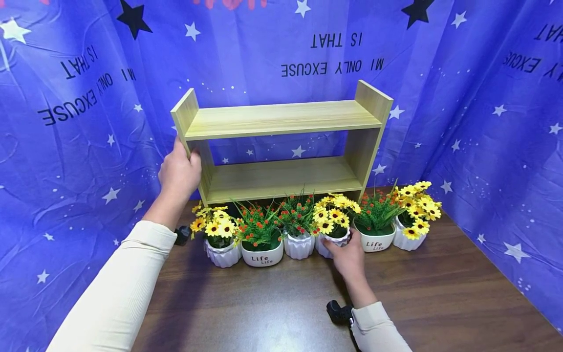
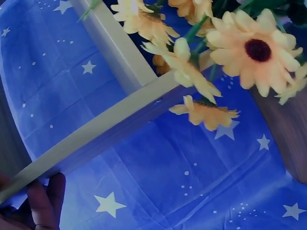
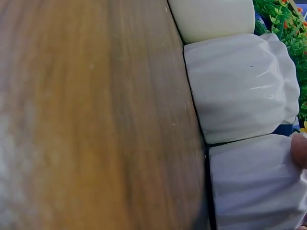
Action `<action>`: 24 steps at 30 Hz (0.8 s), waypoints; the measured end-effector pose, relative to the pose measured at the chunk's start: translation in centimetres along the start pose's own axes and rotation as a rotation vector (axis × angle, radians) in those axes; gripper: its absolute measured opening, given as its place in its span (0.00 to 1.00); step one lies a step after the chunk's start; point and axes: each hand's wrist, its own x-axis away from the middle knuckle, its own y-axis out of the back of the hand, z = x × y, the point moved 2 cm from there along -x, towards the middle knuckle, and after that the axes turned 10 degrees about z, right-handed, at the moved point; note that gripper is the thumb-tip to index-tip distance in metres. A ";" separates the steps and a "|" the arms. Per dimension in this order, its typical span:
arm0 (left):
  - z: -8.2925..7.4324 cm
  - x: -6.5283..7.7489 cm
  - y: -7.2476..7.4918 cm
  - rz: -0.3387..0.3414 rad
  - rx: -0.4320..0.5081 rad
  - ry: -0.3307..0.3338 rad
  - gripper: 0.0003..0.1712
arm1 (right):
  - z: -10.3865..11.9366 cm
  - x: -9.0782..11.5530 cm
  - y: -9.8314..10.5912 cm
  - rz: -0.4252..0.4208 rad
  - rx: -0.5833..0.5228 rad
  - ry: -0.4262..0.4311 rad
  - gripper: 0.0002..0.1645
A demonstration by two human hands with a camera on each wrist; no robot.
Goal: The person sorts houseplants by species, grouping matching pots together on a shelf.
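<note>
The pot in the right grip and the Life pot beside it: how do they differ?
The gripped pot has a ribbed wall; the Life pot is smooth, with printed words. The gripped pot bears yellow flowers with dark centers; the Life pot bears a green plant dotted with red. Both pots are white.

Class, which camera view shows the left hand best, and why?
The head view: it shows the left hand from wrist to thumb, gripping the side of the wooden shelf. The left wrist view catches only some fingers at lower left; the right wrist view shows none.
</note>
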 end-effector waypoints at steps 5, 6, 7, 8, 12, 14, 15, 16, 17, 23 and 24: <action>0.1 0.0 0.0 0.018 -0.012 0.011 0.24 | 0.0 0.5 0.4 -0.032 -0.038 0.016 0.48; 0.0 0.0 0.0 0.020 -0.012 0.013 0.25 | 0.0 0.6 0.5 -0.040 -0.041 0.021 0.48; 0.0 0.0 0.1 0.021 -0.011 0.015 0.25 | 0.1 0.7 0.7 -0.045 -0.051 0.028 0.47; 0.0 0.0 0.1 0.022 -0.011 0.017 0.25 | 0.2 0.7 0.8 -0.051 -0.055 0.035 0.47; 0.0 0.0 0.3 0.022 -0.013 0.019 0.26 | 0.9 1.2 1.4 -0.057 -0.079 0.065 0.46; 0.0 0.1 0.3 0.024 -0.011 0.020 0.27 | 1.2 1.5 1.9 -0.059 -0.081 0.071 0.46; 0.0 0.1 0.3 0.025 -0.011 0.022 0.28 | 1.4 1.6 2.1 -0.054 -0.079 0.070 0.46; 0.1 0.1 0.3 0.029 -0.011 0.025 0.28 | 1.6 1.8 2.3 -0.054 -0.078 0.072 0.47; 0.1 0.1 0.3 0.034 -0.008 0.029 0.28 | 1.9 1.9 2.5 -0.050 -0.068 0.070 0.47; -0.2 0.2 0.5 0.075 0.011 0.046 0.30 | 3.4 2.4 3.7 -0.093 -0.039 0.125 0.48; -0.3 0.2 0.6 0.077 0.015 0.047 0.30 | 3.7 2.5 3.9 -0.104 -0.037 0.137 0.47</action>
